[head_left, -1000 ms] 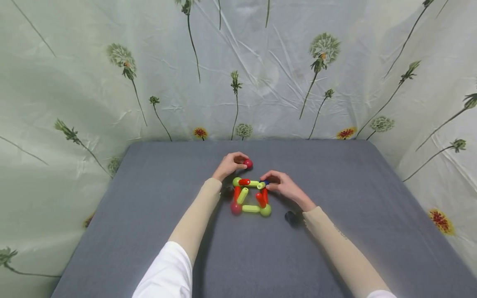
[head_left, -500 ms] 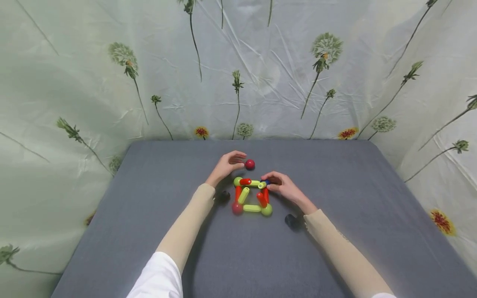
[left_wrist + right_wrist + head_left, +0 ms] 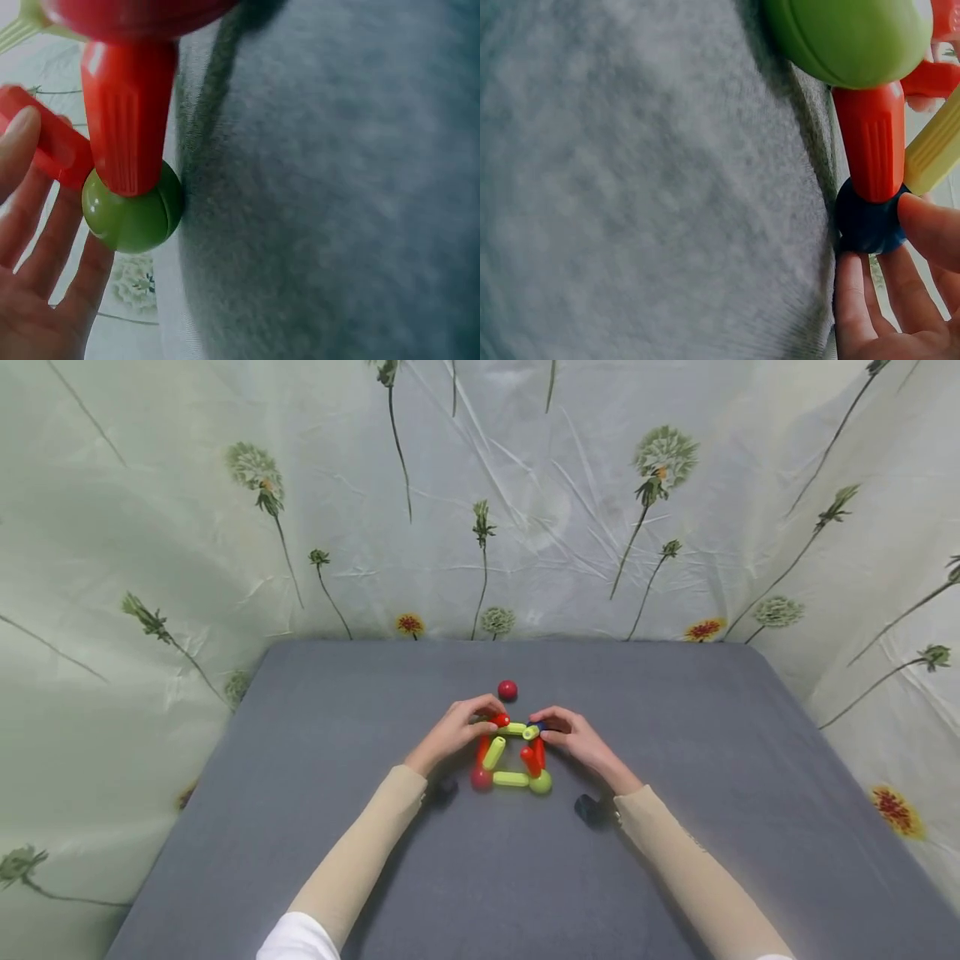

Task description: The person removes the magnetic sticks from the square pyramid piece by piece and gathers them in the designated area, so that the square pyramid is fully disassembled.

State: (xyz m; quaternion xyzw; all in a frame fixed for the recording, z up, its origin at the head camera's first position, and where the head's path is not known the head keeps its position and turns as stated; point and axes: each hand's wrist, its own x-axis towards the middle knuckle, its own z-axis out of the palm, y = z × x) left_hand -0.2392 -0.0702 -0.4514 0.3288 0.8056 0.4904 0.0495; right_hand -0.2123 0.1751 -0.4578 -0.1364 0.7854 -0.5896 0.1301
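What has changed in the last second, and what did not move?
The left hand let go of the loose red ball and moved toward the person, onto the far left corner of the stick-and-ball frame, touching a red stick. The right hand stayed at the blue ball; the frame and red ball kept their places.

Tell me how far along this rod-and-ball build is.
Done: a square of rods and balls lies joined on the grey table. In hand: the left hand and right hand grip its far corners. Left: one loose red ball sits unattached beyond.
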